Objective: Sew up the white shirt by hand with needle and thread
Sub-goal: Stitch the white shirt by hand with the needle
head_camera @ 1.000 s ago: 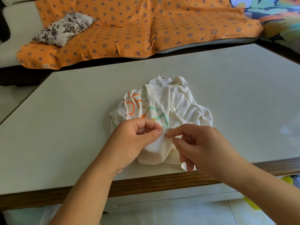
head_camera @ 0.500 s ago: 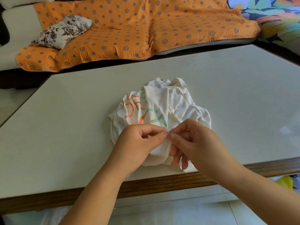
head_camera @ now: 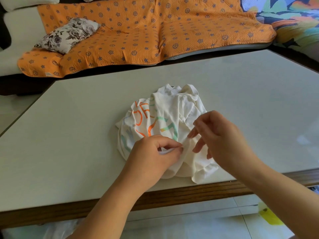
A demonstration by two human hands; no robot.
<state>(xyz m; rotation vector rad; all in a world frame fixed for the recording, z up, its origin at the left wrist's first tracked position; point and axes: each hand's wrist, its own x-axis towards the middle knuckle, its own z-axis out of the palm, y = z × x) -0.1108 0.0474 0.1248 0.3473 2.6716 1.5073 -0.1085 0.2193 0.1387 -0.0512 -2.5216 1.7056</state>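
On the pale table (head_camera: pixel 69 152), your left hand (head_camera: pixel 153 157) pinches the crumpled white shirt (head_camera: pixel 169 118); right hand (head_camera: pixel 222 135) just above it, grip unclear.

soft cotton-like shirt (head_camera: pixel 172 107), smooth matt tabletop (head_camera: pixel 77 135) (wood-grain edge)

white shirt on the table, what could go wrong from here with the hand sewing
1. The white shirt lies crumpled, so a stitch could catch a layer under the fold the left hand pinches.
2. The right hand is raised and blurred, the needle not visible; the left hand, close beside it, could get pricked.
3. The shirt's near corner reaches the table edge; a hard pull might drag it off.
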